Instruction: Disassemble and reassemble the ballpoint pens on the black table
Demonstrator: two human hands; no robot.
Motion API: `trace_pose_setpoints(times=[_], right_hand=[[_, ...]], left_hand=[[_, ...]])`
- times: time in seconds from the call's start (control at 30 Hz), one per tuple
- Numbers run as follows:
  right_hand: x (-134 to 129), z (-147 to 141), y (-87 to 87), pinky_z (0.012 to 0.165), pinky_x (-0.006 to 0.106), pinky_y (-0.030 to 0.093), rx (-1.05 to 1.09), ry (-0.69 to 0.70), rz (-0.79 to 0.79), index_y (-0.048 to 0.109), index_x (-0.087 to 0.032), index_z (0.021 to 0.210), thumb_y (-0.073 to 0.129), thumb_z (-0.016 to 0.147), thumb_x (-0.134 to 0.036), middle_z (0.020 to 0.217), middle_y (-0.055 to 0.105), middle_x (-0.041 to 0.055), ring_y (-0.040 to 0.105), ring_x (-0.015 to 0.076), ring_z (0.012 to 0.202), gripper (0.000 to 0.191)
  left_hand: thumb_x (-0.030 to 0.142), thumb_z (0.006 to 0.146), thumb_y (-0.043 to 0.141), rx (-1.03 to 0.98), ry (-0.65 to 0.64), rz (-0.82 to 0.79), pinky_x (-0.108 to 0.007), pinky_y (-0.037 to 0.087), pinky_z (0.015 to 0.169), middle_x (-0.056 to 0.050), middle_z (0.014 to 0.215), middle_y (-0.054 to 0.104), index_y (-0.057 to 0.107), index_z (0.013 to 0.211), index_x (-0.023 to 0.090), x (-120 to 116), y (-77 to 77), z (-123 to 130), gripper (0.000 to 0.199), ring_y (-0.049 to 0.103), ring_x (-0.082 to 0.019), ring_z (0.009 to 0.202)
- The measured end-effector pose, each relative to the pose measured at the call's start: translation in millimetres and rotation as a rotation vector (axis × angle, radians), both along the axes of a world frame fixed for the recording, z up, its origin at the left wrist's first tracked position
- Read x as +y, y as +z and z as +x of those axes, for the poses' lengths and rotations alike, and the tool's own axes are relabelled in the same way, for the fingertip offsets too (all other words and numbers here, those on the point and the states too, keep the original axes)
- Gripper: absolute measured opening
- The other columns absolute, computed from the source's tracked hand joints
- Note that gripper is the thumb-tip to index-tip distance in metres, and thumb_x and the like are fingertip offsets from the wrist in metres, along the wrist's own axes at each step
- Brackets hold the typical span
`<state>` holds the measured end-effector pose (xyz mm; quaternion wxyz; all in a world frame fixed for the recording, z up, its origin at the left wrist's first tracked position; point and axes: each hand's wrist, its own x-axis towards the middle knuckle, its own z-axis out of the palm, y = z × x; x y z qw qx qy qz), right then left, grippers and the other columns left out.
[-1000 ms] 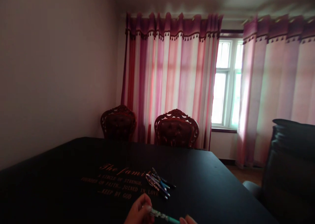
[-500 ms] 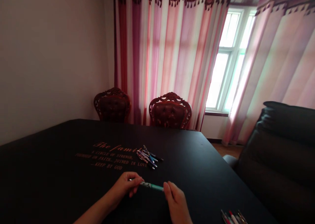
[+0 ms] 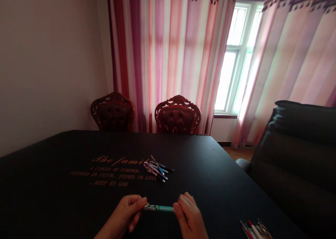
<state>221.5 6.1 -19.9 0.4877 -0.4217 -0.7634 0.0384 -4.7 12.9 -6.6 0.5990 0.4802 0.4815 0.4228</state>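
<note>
A teal pen (image 3: pixel 165 208) with a patterned section lies level between my two hands, above the dark table. My left hand (image 3: pixel 131 211) pinches its patterned left end between thumb and fingers. Around the teal right end, the thumb and fingers of my right hand (image 3: pixel 188 212) are closed. Beyond the hands, a loose pile of several patterned and blue pens (image 3: pixel 157 169) rests on the table, beside the printed lettering. Another group of pens (image 3: pixel 254 230), some red and white, lies at the lower right, cut off by the frame's bottom edge.
The black table (image 3: pixel 105 144) bears orange lettering at its left. Two carved red chairs (image 3: pixel 178 118) stand behind its far edge. A black leather chair (image 3: pixel 296 155) is on the right. Striped curtains (image 3: pixel 175 56) and a window (image 3: pixel 228 77) fill the background.
Both hands and the teal pen have come slightly lower in view, and the pen is now closer to level. The camera view has shifted a little.
</note>
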Motion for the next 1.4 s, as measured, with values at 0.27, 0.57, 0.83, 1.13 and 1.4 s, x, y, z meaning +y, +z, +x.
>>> trace_pose_setpoints(times=[0.27,0.57,0.83,1.13,1.4], right_hand=[[-4.0,-0.9,-8.3,0.069,0.027,0.049,0.045,-0.073,-0.011,0.054,-0.023,0.065,0.038,0.098,-0.040,0.058,0.055,-0.0013,0.057,0.0167,0.060,0.041],[-9.0,-18.3,-13.7,0.065,0.022,0.049,-0.126,-0.029,0.023,0.051,-0.021,0.061,0.030,0.101,-0.040,0.054,0.057,-0.0024,0.059,0.0126,0.054,0.049],[-16.9,-22.5,4.7,0.067,0.021,0.051,-0.068,0.000,0.070,0.051,-0.022,0.062,0.031,0.101,-0.039,0.054,0.056,-0.0027,0.058,0.0120,0.053,0.047],[-4.4,24.0,10.2,0.066,0.027,0.050,0.227,-0.201,-0.095,0.062,-0.021,0.078,0.039,0.095,-0.049,0.072,0.064,0.0036,0.060,0.0195,0.068,0.040],[-1.4,23.4,16.2,0.075,0.030,0.045,-0.278,0.085,-0.257,0.061,-0.023,0.075,0.064,0.083,-0.022,0.079,0.065,0.0003,0.059,0.0194,0.078,0.009]], left_hand=[[0.041,0.080,0.067,0.352,-0.078,0.339,-0.026,0.047,0.066,0.000,0.071,0.068,0.070,0.082,0.018,-11.9,23.9,-10.4,0.024,0.062,-0.017,0.069],[0.031,0.092,0.055,0.982,-0.254,1.099,-0.027,0.041,0.073,0.000,0.082,0.069,0.065,0.091,0.024,-27.9,18.5,12.1,0.012,0.062,-0.016,0.073],[0.025,0.095,0.049,1.137,-0.245,1.176,-0.032,0.029,0.069,0.002,0.069,0.064,0.059,0.075,0.021,-29.9,28.0,18.6,0.023,0.054,-0.016,0.068],[0.015,0.092,0.048,1.155,-0.009,0.951,-0.033,0.027,0.071,0.002,0.071,0.065,0.058,0.074,0.021,-17.5,41.9,-22.3,0.021,0.054,-0.016,0.070],[0.023,0.096,0.047,1.177,-0.045,0.929,-0.033,0.029,0.078,0.003,0.078,0.066,0.059,0.088,0.022,-13.8,31.3,-16.8,0.015,0.057,-0.016,0.071]])
